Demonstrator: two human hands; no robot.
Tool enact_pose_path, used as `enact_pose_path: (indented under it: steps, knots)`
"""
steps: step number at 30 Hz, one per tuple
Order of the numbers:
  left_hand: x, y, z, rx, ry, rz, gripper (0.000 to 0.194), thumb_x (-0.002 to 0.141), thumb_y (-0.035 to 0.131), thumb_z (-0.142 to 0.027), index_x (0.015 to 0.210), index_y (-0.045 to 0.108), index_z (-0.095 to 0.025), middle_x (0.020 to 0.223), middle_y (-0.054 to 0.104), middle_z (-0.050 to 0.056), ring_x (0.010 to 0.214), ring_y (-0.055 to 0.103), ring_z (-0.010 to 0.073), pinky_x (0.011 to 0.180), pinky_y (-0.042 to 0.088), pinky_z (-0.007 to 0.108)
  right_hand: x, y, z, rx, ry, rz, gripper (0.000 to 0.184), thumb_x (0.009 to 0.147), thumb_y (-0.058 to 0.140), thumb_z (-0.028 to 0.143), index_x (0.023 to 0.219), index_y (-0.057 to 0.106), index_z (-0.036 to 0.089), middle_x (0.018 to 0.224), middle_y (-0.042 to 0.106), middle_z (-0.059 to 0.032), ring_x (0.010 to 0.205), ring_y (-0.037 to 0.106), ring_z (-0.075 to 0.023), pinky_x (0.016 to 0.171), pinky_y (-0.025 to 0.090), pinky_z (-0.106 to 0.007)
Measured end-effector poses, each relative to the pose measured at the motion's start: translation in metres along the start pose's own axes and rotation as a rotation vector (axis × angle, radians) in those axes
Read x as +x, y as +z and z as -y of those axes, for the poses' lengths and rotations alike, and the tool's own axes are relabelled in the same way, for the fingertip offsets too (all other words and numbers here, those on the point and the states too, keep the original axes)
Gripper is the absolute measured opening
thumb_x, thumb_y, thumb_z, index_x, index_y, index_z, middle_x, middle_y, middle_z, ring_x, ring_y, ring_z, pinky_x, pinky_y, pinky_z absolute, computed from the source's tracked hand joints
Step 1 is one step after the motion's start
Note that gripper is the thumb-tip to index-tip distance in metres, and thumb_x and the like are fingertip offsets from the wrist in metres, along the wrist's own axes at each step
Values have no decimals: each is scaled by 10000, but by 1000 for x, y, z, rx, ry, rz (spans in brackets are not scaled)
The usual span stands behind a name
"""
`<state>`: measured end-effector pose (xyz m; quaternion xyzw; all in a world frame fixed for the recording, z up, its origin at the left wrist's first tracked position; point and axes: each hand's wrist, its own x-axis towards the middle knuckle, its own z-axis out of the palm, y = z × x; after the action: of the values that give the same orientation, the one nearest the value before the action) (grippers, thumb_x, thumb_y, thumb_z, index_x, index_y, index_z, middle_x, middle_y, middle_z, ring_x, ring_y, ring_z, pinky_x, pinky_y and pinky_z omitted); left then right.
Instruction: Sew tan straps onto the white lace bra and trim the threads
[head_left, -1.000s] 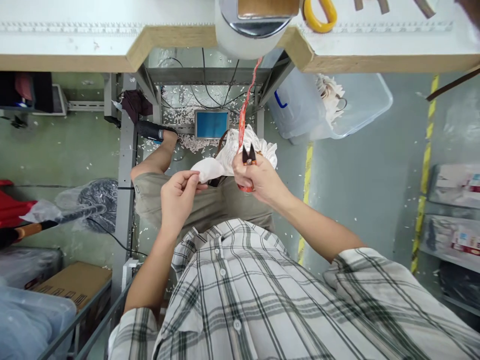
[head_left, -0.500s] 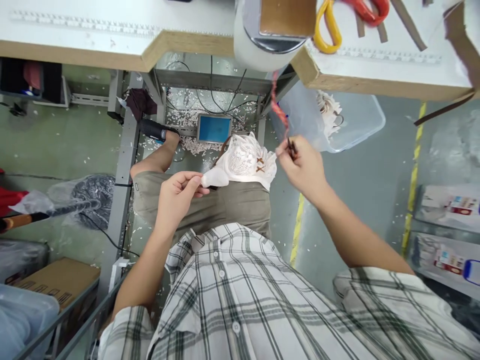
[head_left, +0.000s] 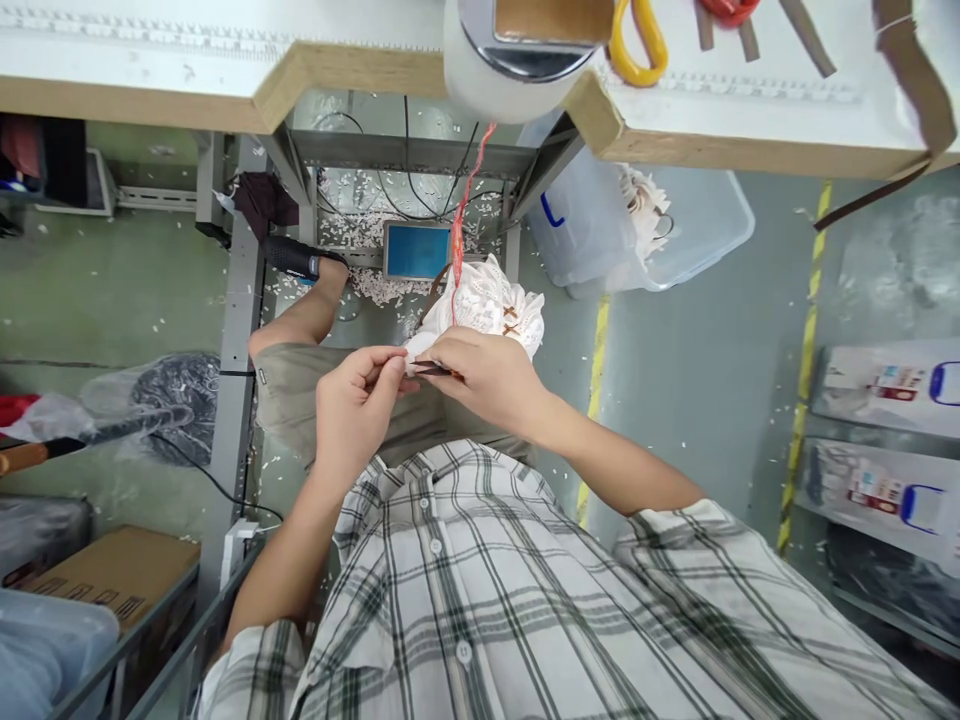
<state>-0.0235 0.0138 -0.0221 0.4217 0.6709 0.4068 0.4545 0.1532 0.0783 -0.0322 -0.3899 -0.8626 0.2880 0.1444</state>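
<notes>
Over my lap lies a white lace bra (head_left: 480,297) with small brown bows. My left hand (head_left: 358,400) pinches the edge of its white fabric between thumb and fingers. My right hand (head_left: 491,378) is closed on small dark thread snips (head_left: 435,368), whose blades point left at the pinched fabric, close to my left fingertips. A red cord (head_left: 464,220) runs from the table edge down to my right hand. Whether the blades touch the fabric, I cannot tell.
Above is a white worktable (head_left: 150,60) with a ruler strip, yellow-handled scissors (head_left: 637,45) and brown strips. Below it stand a clear plastic bin (head_left: 705,230) holding white pieces and a blue-topped pedal (head_left: 417,250). A grey metal post (head_left: 232,380) rises at left.
My right hand has moved left with the snips, from beside the bra to my left fingertips. The red cord has swung left with it. My left hand keeps its pinch.
</notes>
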Motion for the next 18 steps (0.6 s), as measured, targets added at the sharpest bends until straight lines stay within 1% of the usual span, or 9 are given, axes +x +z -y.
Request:
enact_pose_path:
  steps: [2, 3, 6, 8, 10, 12, 15, 16, 18]
  knots:
    - [-1, 2, 2, 53, 31, 12, 194, 939, 613, -337, 1003, 727, -194, 828, 784, 22, 728, 769, 173, 681, 608, 248, 1, -5, -2, -23, -5, 51, 132, 942, 572, 218, 927, 696, 175, 877, 660, -33, 763, 563, -139, 605, 298, -252]
    - [-1, 3, 2, 72, 45, 23, 186, 941, 605, -324, 1002, 726, -196, 835, 784, 21, 730, 769, 171, 682, 605, 246, 1, -7, -3, 0, -9, 72, 124, 934, 576, 218, 915, 690, 172, 856, 643, -28, 751, 548, -135, 607, 291, -251]
    - [-2, 6, 4, 88, 70, 50, 168, 939, 594, -293, 994, 722, -199, 882, 788, 24, 723, 765, 163, 666, 596, 237, 2, -17, -6, 159, 11, 134, 158, 927, 584, 252, 821, 652, 158, 779, 581, -9, 722, 511, -121, 636, 311, -242]
    - [-2, 7, 3, 87, 63, 48, 165, 935, 597, -290, 994, 722, -200, 896, 787, 26, 728, 766, 163, 664, 595, 233, 2, -23, -10, 287, 57, 174, 196, 916, 592, 272, 758, 607, 157, 735, 545, 7, 689, 480, -110, 643, 321, -241]
    - [-2, 7, 2, 72, 39, 52, 167, 931, 605, -296, 993, 726, -200, 868, 784, 23, 724, 766, 163, 661, 596, 229, 0, -25, -14, 415, 108, 206, 192, 904, 589, 272, 746, 572, 164, 713, 519, 22, 667, 451, -104, 637, 323, -240]
    - [-1, 7, 0, 36, 4, 73, 167, 925, 614, -297, 987, 733, -198, 807, 774, 17, 697, 762, 159, 638, 595, 222, -3, -23, -18, 590, 154, 255, 190, 914, 569, 282, 762, 540, 173, 690, 474, 37, 639, 416, -97, 612, 323, -237]
    - [0, 8, -1, -37, -45, 106, 163, 914, 627, -298, 966, 739, -190, 742, 760, 15, 662, 753, 158, 615, 602, 222, -10, -10, -20, 980, 221, 309, 234, 967, 529, 376, 820, 481, 201, 645, 371, 66, 558, 358, -90, 533, 322, -227]
    - [1, 8, -1, -64, -60, 116, 164, 910, 635, -305, 959, 738, -188, 734, 759, 16, 658, 753, 160, 614, 607, 226, -13, -5, -19, 1085, 227, 291, 251, 976, 526, 415, 845, 467, 209, 658, 374, 67, 544, 358, -87, 515, 330, -225]
    - [2, 9, -1, -119, -89, 136, 176, 901, 656, -332, 945, 735, -181, 729, 758, 20, 653, 751, 163, 616, 615, 235, -18, 5, -13, 1171, 197, 203, 273, 982, 532, 466, 902, 457, 216, 746, 458, 45, 555, 400, -82, 524, 372, -229]
